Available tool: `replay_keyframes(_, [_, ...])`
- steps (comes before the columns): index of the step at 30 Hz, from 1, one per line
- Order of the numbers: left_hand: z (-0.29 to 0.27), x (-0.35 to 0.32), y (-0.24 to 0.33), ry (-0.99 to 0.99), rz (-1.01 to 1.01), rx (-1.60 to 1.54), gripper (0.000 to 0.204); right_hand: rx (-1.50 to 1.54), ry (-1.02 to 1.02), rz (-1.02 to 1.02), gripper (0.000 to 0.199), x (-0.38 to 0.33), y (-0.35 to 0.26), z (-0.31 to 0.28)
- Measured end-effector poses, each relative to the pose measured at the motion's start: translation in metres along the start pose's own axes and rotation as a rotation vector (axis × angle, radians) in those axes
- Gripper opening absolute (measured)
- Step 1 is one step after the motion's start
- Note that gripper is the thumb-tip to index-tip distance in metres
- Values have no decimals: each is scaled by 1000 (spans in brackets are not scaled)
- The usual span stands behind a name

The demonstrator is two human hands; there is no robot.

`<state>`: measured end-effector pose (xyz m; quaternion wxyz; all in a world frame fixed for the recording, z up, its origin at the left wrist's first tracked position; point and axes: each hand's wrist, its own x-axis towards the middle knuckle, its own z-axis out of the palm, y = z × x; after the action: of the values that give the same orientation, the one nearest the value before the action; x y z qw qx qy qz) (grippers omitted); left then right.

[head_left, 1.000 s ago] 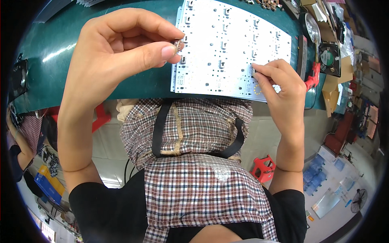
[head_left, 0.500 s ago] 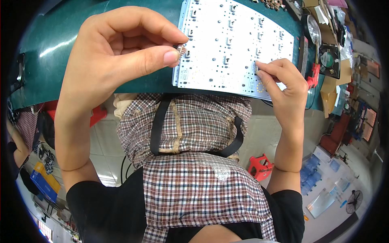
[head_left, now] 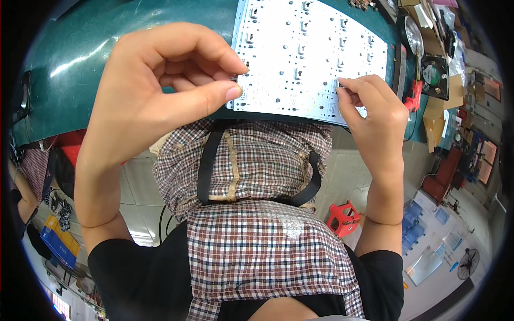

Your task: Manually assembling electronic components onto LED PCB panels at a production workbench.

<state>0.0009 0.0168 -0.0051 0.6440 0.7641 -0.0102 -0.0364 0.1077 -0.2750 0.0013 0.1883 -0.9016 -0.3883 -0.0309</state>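
A white circuit board [head_left: 267,96] lies on the green table, with rows of small slide switches [head_left: 298,74] standing on it. By the board's left edge my left hand [head_left: 155,91] holds a small metal switch [head_left: 235,78] between thumb and index fingertip; only a bit of it shows in the gap. Over the board's near right part, my right hand [head_left: 375,104] pinches a small switch [head_left: 339,83] against the surface, its fingertips mostly hiding it. More board edges show beneath the top one, as in a stack.
The green table [head_left: 69,91] stretches to the left. On the right are a red-handled tool [head_left: 413,99], a black fan [head_left: 434,75], a round metal dish [head_left: 412,37] and cardboard [head_left: 436,125]. Small parts [head_left: 363,4] lie at the far edge. A red stool [head_left: 343,218] stands on the floor.
My left hand has moved a little nearer to me, and the part in its fingertips shows less. The board has shifted slightly away from me. My right hand stays at nearly the same place.
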Motion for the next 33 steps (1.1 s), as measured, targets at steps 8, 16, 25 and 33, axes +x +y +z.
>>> replay_keyframes(8, [17,-1,-5,46,122,287,17,-113,-12,-160,10,4,0,-4])
replay_keyframes(16, [27,-5,-10,71,199,557,19,64,-101,21,10,9,6,-10])
replay_keyframes(25, [24,-3,0,67,140,549,18,8,-73,14,17,129,142,8])
replay_keyframes(33, [21,-7,5,58,159,626,17,1,-169,110,11,180,119,50])
